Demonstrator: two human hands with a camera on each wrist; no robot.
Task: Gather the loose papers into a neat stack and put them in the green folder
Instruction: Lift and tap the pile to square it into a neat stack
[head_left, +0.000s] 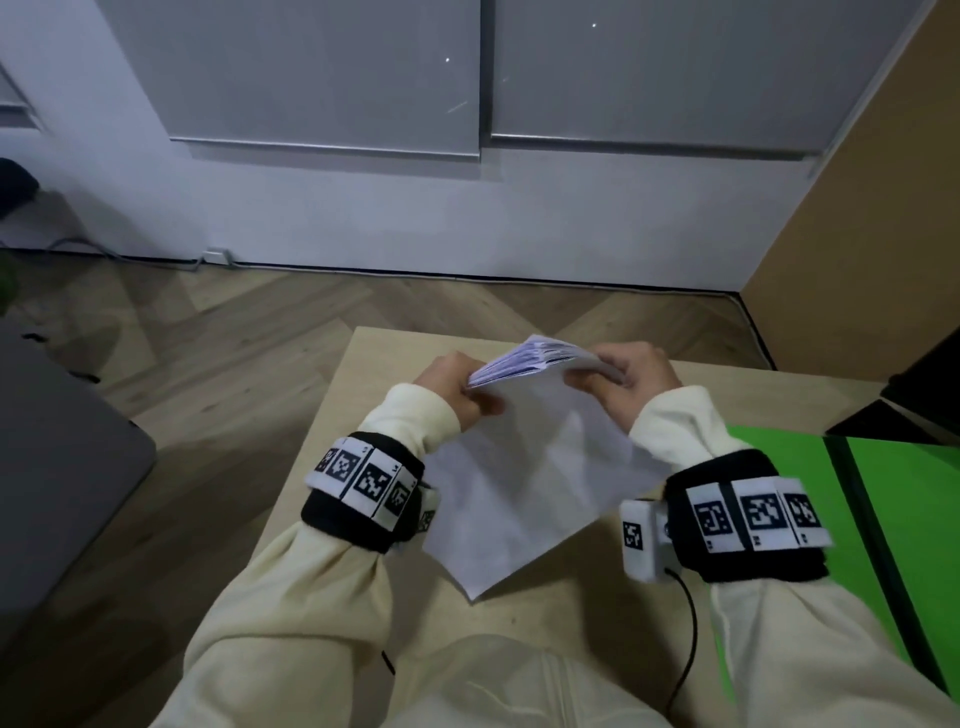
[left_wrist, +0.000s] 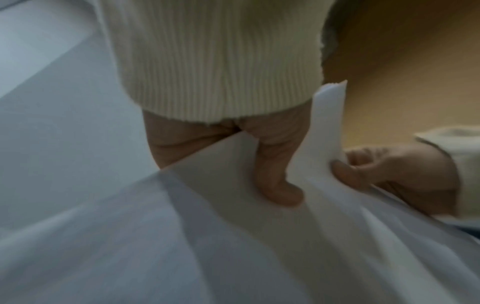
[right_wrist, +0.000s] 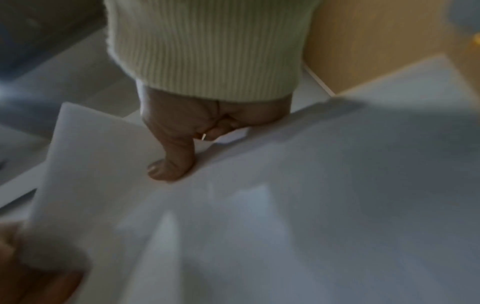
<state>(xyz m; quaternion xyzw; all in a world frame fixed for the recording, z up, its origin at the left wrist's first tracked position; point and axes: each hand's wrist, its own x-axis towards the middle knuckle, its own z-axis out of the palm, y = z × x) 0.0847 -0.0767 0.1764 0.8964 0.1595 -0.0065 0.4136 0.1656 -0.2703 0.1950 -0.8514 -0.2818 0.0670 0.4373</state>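
Observation:
A stack of white papers stands tilted on the light wooden table, its lower corner near the table's front. My left hand grips the stack's upper left corner, and my right hand grips the upper right corner. The top edges of the sheets fan out unevenly between the two hands. In the left wrist view my left thumb presses on the papers, with the right hand beyond. My right thumb lies on the papers. The green folder lies open on the table to the right.
A dark object sits on the table's far right, partly over the folder. A grey surface stands to the left across a strip of wood floor. A white wall and a brown panel lie beyond.

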